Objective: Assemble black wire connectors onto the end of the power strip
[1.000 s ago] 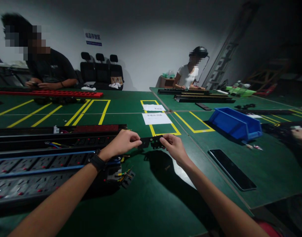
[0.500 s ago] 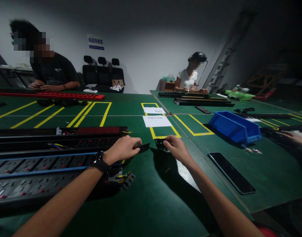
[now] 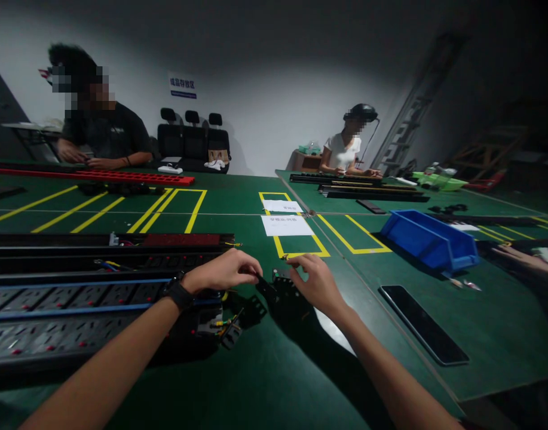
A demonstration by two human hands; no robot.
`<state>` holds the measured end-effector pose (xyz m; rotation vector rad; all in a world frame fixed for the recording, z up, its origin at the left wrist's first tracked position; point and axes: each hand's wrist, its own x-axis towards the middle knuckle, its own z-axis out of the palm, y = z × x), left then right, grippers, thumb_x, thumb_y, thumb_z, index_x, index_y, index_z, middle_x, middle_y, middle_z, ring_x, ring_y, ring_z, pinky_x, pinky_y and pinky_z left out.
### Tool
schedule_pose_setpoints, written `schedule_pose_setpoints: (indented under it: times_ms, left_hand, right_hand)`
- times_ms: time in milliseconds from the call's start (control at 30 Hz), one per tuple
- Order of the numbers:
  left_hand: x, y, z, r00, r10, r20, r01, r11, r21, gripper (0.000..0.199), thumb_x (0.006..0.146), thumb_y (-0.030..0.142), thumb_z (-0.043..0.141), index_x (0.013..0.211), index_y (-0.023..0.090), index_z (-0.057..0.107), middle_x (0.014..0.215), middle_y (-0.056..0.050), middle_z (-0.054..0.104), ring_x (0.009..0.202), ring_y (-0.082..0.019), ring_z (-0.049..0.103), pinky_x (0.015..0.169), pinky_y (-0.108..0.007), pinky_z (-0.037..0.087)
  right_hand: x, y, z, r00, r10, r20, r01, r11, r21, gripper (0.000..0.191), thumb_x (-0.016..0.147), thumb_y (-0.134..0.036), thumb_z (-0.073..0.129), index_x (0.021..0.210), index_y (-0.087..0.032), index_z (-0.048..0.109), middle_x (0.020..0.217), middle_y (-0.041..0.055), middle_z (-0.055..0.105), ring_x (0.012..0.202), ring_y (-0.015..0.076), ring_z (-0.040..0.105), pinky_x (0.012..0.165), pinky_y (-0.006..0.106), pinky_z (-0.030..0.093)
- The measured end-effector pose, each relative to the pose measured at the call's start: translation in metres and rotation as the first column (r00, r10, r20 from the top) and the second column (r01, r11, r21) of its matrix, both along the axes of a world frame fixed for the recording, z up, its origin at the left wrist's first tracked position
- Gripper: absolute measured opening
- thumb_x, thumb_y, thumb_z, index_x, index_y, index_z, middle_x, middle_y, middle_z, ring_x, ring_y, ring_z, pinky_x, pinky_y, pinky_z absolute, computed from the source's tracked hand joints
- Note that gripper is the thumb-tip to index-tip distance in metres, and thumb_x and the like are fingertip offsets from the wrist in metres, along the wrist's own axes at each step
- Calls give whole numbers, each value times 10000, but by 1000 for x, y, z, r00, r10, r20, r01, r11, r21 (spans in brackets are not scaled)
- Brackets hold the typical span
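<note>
My left hand (image 3: 223, 272), with a dark watch on its wrist, is closed in a pinch on a thin black plate (image 3: 265, 288). The plate slants down to the right from the fingertips. Across a narrow gap, my right hand (image 3: 317, 283) grips a small black bracket (image 3: 282, 277) with holes in it, partly hidden by the fingers. A tiny dark piece shows at the right index fingertip, too small to name. Left of the hands lie long black socket strips (image 3: 94, 296) with red dots, and loose yellow-green wires (image 3: 222, 321) come out of one end.
A smartphone (image 3: 423, 325) lies to the right, below a blue bin (image 3: 430, 239). Paper labels (image 3: 288, 226) sit on the green table ahead. A red rail (image 3: 134, 177) and black rails (image 3: 372, 192) lie farther back. Two people work across the table; another person's hand (image 3: 524, 261) reaches in at right.
The black plate in my left hand has tilted downward. The bracket at my right hand sits lower and slightly left, and the right index finger is stretched out more. The view has shifted slightly.
</note>
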<state>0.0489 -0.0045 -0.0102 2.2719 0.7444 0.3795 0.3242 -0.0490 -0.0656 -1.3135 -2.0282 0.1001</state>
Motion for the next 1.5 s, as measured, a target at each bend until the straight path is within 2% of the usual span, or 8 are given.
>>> schedule_pose_setpoints:
  times_ms: [133,267,367,467,700,800,933,1500]
  left_hand:
    - [-4,1,3,998,-35,-47,30,995,-99,157,873,209,715,978,157,819,916,-72,826,830,-178,742,775,-268,526]
    - [-11,0,8,990,-26,-140,20,999,-43,174,851,129,707,967,160,832,914,-63,828,834,-180,745,777,-263,523]
    - [-15,-2,12,973,3,-229,29,990,135,217,827,83,704,954,189,844,958,-59,823,886,-186,728,821,-277,501]
    - [-21,-1,19,946,67,-317,14,969,246,184,836,136,730,963,203,846,968,-65,808,877,-192,699,797,-289,468]
    - [-38,-3,37,891,156,-427,-73,976,203,75,792,187,755,861,176,784,778,-11,724,691,-150,618,633,-274,371]
    - [-38,-6,37,861,140,-489,-78,986,145,76,747,218,814,764,180,750,723,7,694,651,-144,589,598,-276,338]
    - [-36,-5,33,828,169,-535,-92,982,168,152,722,244,857,703,184,720,702,5,693,638,-145,575,591,-281,326]
    - [-38,1,19,870,138,-473,-65,984,168,176,698,259,867,659,190,709,611,28,631,574,-129,539,547,-265,303]
  right_hand:
    - [-22,-15,2,943,307,-125,-313,949,-27,174,986,-172,588,1009,-220,753,891,53,749,856,221,669,794,342,510]
    - [-45,-27,-6,902,429,44,-424,901,-88,227,891,-69,612,1016,-201,748,882,56,735,888,234,634,870,374,501]
    - [-54,-31,-15,878,460,130,-445,886,-129,254,882,-72,627,1075,-179,752,928,76,744,908,246,622,868,379,504]
    - [-57,-32,-20,870,484,96,-467,870,-159,347,904,-81,621,1217,-170,742,1049,96,774,979,253,640,904,382,520]
    - [-59,-31,-24,872,489,19,-476,856,-202,510,860,-13,614,1317,-199,740,1200,84,796,1113,263,653,985,394,533]
    - [-61,-32,-24,872,489,17,-475,853,-215,596,807,27,613,1349,-191,730,1214,75,803,1078,259,655,960,381,546]
    - [-66,-35,-20,850,524,43,-502,834,-230,671,774,68,577,1376,-191,722,1316,56,780,1100,254,644,979,393,540]
    - [-69,-41,-15,823,542,171,-500,834,-233,486,954,-2,520,1320,-214,758,1369,66,745,1210,261,623,1046,422,531]
